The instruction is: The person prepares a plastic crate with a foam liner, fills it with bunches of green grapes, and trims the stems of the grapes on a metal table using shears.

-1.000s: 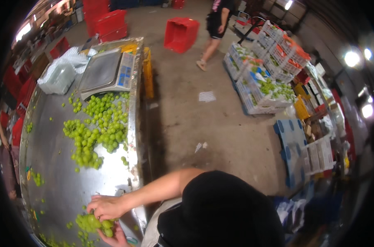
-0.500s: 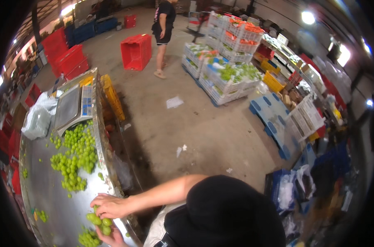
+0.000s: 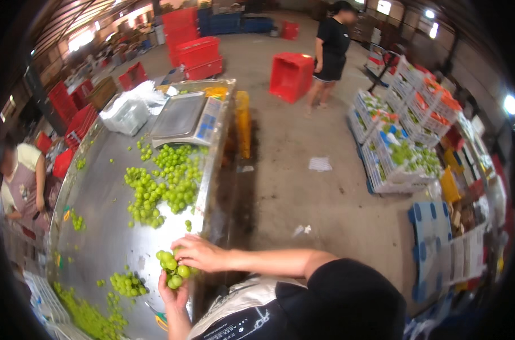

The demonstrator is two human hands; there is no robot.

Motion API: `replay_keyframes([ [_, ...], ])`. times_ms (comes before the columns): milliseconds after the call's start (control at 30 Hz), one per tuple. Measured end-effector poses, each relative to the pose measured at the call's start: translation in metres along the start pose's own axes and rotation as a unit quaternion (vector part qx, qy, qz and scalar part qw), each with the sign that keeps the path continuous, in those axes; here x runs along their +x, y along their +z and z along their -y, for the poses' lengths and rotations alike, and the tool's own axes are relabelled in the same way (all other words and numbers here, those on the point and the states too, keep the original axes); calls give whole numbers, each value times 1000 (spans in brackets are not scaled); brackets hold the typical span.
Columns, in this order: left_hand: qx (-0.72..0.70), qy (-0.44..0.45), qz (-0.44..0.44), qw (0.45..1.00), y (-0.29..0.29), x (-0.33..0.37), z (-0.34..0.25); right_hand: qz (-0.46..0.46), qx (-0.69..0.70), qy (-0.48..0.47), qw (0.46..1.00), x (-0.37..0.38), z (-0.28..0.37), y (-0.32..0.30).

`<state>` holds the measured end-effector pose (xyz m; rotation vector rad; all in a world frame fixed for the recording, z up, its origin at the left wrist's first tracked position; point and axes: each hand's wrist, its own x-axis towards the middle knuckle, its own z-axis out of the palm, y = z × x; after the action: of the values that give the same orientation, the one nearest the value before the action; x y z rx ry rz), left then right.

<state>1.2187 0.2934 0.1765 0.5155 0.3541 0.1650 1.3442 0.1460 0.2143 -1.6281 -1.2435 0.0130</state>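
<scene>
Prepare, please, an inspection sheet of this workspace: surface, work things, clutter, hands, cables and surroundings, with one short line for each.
Surface: metal table, grapes scattered over it.
Work things: bunch held in the hands; grape pile in front of the scale; second bunch on the table.
Clutter: plastic trays beside the scale; tool with orange handle, probably scissors, near the left hand.
Hands: left hand holds the bunch from below; right hand has its fingers at the upper side.
Cables: nothing seen.
Surroundings: red crate and pallet on the floor; white crates with produce; two other people.
</scene>
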Motion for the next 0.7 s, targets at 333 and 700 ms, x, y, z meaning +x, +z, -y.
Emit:
replay_keyframes([
  [333, 384, 125, -259, 877, -85, -19, -22, 43, 209, 206, 955, 26, -93, 69],
  [700, 779, 32, -424, 460, -204, -134, -16, 75, 371, 447, 810, 49, -121, 162],
])
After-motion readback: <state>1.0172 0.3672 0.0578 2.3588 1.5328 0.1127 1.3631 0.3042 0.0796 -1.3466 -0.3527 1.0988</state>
